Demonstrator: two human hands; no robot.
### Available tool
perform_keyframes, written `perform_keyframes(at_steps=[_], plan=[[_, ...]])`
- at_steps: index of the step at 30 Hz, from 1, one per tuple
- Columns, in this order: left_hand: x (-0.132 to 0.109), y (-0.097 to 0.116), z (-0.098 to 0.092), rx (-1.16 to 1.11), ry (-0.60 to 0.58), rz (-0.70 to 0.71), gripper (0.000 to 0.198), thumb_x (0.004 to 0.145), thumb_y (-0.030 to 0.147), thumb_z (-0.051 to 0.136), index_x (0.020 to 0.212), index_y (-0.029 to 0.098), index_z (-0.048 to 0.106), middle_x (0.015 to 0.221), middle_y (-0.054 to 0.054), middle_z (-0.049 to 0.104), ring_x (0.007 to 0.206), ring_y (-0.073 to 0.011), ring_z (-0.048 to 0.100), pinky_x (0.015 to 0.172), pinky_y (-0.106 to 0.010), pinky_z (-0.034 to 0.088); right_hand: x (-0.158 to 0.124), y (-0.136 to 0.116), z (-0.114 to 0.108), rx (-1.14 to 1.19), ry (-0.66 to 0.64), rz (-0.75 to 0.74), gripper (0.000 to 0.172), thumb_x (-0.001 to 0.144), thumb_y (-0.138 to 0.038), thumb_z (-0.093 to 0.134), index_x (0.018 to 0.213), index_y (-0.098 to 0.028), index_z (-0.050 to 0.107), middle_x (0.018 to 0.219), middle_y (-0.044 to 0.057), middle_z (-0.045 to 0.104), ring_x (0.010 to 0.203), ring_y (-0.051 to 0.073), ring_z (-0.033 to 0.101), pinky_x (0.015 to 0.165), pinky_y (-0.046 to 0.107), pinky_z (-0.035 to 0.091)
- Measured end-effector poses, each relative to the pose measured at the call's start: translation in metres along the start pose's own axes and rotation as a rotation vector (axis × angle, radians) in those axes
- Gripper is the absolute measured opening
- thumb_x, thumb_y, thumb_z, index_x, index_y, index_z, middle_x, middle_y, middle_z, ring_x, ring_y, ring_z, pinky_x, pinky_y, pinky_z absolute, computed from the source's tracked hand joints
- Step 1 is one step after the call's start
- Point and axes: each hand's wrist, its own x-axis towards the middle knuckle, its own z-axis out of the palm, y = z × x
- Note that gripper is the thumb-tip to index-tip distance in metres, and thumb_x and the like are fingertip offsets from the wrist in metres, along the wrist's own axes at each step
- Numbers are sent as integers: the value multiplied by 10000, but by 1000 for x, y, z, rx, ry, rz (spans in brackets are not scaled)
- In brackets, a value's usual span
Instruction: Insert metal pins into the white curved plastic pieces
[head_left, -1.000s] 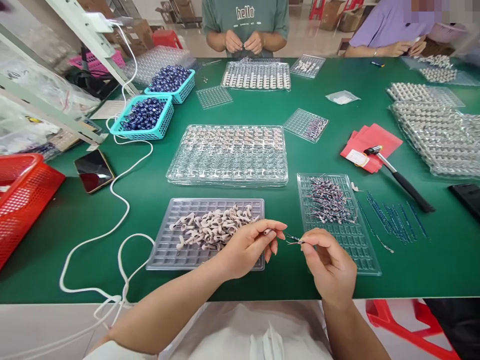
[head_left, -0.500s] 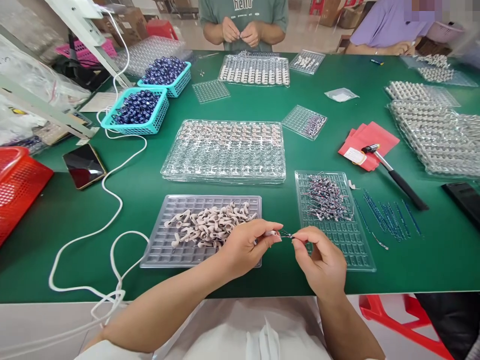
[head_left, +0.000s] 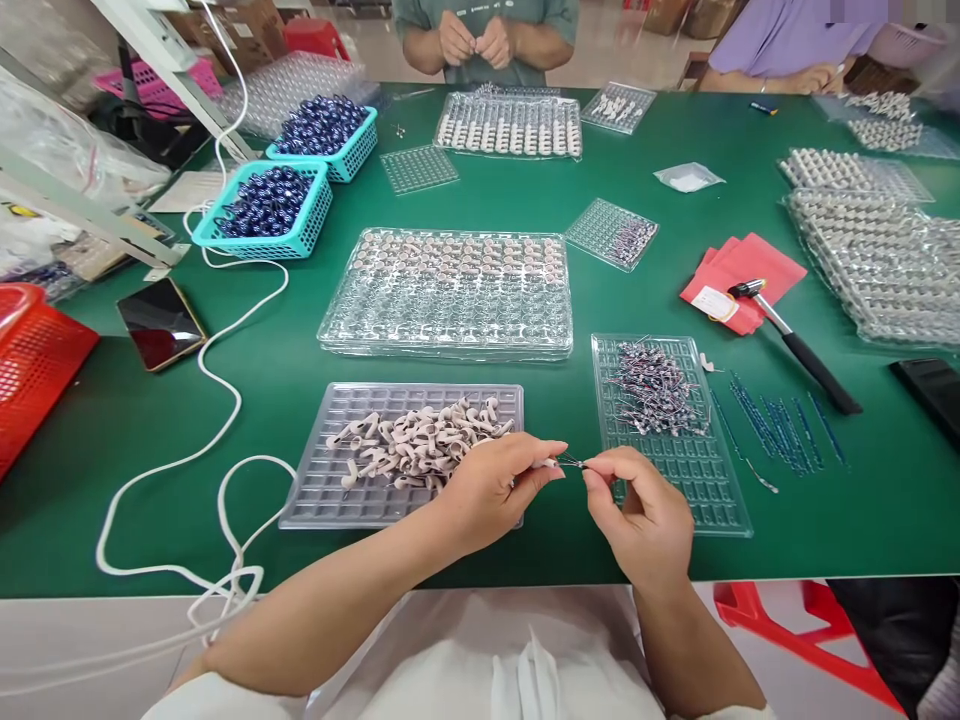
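Note:
Between thumb and fingers, my left hand [head_left: 499, 490] pinches a small white earphone piece [head_left: 546, 463], over the right edge of a grey tray [head_left: 307, 490] heaped with similar pieces [head_left: 420, 440]. Thin dark wires [head_left: 571, 462] run from that piece to my right hand [head_left: 645, 510], whose thumb and forefinger are closed on their end. My right hand is beside the lower left of a clear tray [head_left: 720, 500] that bears a pile of small wired parts [head_left: 656, 390]. Blue strips [head_left: 772, 425] lie to its right.
A stack of clear trays [head_left: 450, 300] stands ahead. Further right are red envelopes [head_left: 780, 265], a hammer [head_left: 814, 370] and a black phone [head_left: 930, 395]. On the left are a white cable [head_left: 225, 375], a phone [head_left: 161, 323] and turquoise baskets [head_left: 307, 225]. Two people sit across the table.
The view has shifted slightly, so the table's things appear a little higher. Both my hands keep their grip in nearly the same place.

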Motion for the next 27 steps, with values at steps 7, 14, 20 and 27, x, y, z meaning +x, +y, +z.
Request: perform_keyframes(at_steps=[7,14,20,27], plan=[[0,-4,3,88,25,76,210,983,216,530,1156,148,628,762,-42,706,661,-123,645,608,-220,532,1,2,3,-53,9,-102,225,833,-34,627,952,-225,627,785,1,642,662,126,575,613,274,484],[-5,-8,8,178,-1,118,280,974,165,514,1250,175,562,817,-50,710,709,-148,659,626,-258,545,4,3,7,-185,-17,-255,258,830,-16,632,998,-211,608,815,31,675,707,146,590,659,313,487],[-5,-9,9,199,-5,130,275,966,152,523,1235,120,570,830,-82,712,732,-173,672,631,-276,558,4,4,8,-227,-29,-276,246,836,-26,631,997,-210,602,808,37,684,707,157,599,670,326,480],[-5,-10,11,249,-25,118,271,973,152,494,1233,121,568,853,-89,716,737,-181,668,631,-292,560,4,6,9,-309,-52,-322,240,832,-36,632,987,-212,583,801,33,681,706,160,597,674,327,470]])
